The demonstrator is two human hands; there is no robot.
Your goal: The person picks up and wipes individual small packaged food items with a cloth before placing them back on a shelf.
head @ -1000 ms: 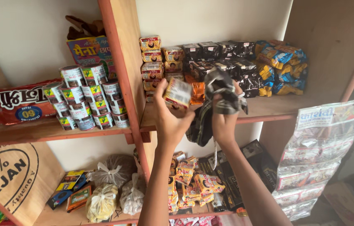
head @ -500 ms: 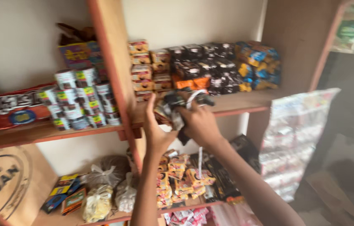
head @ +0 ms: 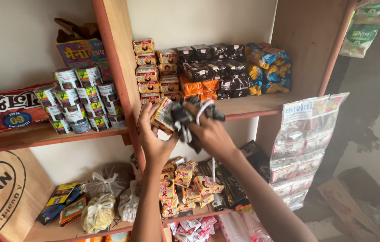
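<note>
Both my hands are raised in front of a wooden shelf (head: 253, 107). My left hand (head: 154, 134) grips a small yellow and red packet (head: 162, 114) by its lower edge. My right hand (head: 210, 130) holds a dark grey rag (head: 185, 120) bunched against that packet. Just behind them, small matching packets (head: 154, 71) are stacked on the shelf, beside dark packets (head: 217, 67), orange ones (head: 199, 87) and blue and yellow ones (head: 268, 67).
A wooden upright (head: 118, 76) splits the shelving. Left of it stand several small tins (head: 82, 101) and a long red packet (head: 8, 110). The lower shelf holds tied plastic bags (head: 104, 197) and more small packets (head: 185, 186). A hanging strip of sachets (head: 302, 143) is at the right.
My hands have come lower and a little left, still together with the packet and the rag. The rag has shifted against the packet. The view has swung right.
</note>
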